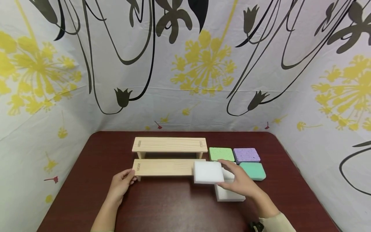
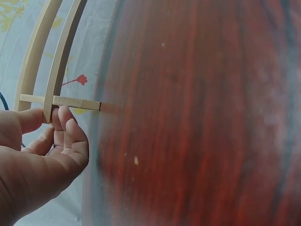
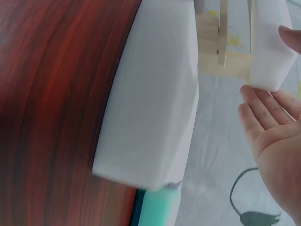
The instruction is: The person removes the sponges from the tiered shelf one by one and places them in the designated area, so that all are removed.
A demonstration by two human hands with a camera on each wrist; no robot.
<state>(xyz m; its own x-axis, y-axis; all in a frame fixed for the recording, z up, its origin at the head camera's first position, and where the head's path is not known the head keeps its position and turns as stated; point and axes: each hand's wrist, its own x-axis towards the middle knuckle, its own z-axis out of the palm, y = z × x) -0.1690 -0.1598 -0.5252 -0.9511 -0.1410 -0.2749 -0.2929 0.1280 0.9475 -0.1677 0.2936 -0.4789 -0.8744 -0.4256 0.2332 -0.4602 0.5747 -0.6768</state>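
My left hand (image 1: 121, 185) pinches the left end of a two-level pale wooden rack (image 1: 165, 167) at its lower front board. In the left wrist view the thumb and fingers of that hand (image 2: 47, 160) grip the board's end. My right hand (image 1: 242, 183) holds a white sponge-like block (image 1: 208, 172) by its right side, over the right end of the front board. Seen from the right wrist, its fingertips touch the end of this white block (image 3: 270, 52). More white blocks (image 1: 230, 194) lie beneath the right hand, partly hidden by it.
Right of the rack lie a light green sponge (image 1: 221, 154), a purple sponge (image 1: 247, 155) and a teal sponge (image 1: 252, 171). Everything stands on a dark red-brown table (image 1: 162, 209). Patterned cloth (image 1: 185, 106) hangs behind and at both sides. A dark object (image 1: 256, 226) is by the right sleeve.
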